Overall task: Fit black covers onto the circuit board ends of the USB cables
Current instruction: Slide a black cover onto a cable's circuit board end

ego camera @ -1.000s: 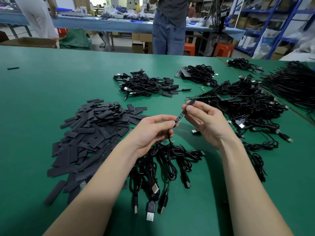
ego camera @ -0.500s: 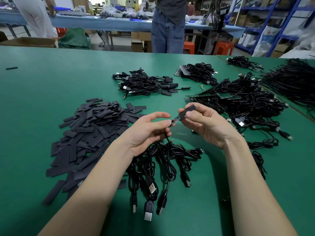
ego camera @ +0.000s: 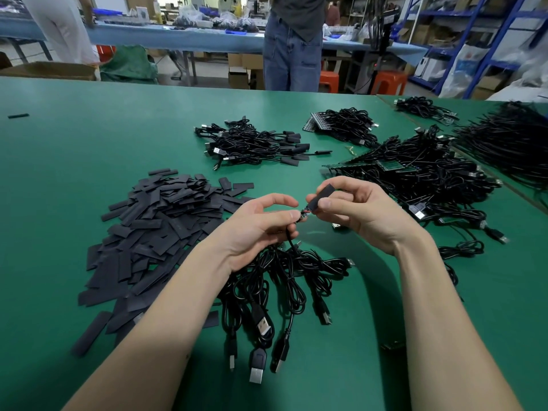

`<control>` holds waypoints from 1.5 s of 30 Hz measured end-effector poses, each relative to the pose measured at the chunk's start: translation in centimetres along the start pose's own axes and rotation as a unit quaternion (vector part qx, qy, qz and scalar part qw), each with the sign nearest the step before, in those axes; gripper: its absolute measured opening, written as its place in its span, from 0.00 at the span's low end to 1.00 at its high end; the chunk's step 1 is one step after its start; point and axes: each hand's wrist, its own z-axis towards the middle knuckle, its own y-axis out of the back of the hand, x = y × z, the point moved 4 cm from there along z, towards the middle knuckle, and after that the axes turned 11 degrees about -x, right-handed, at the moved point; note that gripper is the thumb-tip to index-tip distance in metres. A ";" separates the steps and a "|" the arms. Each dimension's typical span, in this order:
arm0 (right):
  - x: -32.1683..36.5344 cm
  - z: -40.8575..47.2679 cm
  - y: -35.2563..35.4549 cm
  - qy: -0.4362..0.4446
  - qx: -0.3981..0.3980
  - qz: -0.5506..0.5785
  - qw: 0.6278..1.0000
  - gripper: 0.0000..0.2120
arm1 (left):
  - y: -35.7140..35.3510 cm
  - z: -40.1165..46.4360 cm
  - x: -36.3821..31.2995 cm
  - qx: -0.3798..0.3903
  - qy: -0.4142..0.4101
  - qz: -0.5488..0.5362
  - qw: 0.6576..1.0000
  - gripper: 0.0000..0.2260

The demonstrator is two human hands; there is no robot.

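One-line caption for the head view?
Right hand slides flat black cover over cable's small circuit board end, pinched by left hand.

Flat green matte worktable (ego camera: 74, 149), carrying: a loose heap of flat black rectangular sleeve covers (ego camera: 154, 226) to the left of the left hand (ego camera: 255, 229); a bundle of coiled black USB cables with metal plugs (ego camera: 275, 295) directly beneath both hands. Beyond the hands, a pile of black cables with covers fitted (ego camera: 255, 143); beyond and to the right of the right hand (ego camera: 358, 212), a large tangle of black cables with green circuit-board strips (ego camera: 415, 179); one stray black strip (ego camera: 18, 116) far left.
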 end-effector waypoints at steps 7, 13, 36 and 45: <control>0.2 0.0 -0.2 0.000 0.002 -0.008 1.000 0.13 | -0.1 0.0 0.0 0.005 -0.005 0.009 1.000 0.08; 0.0 0.0 -0.2 0.010 -0.005 0.016 1.000 0.09 | -0.1 0.0 0.0 0.008 -0.007 0.006 1.000 0.07; -1.2 0.5 -0.5 -0.005 -0.054 0.027 0.998 0.07 | -0.2 0.2 0.1 -0.045 -0.038 0.006 0.998 0.05; -1.5 0.5 0.7 -0.021 -0.110 0.067 0.991 0.10 | -0.7 0.0 -0.2 -0.121 -0.203 0.124 0.964 0.05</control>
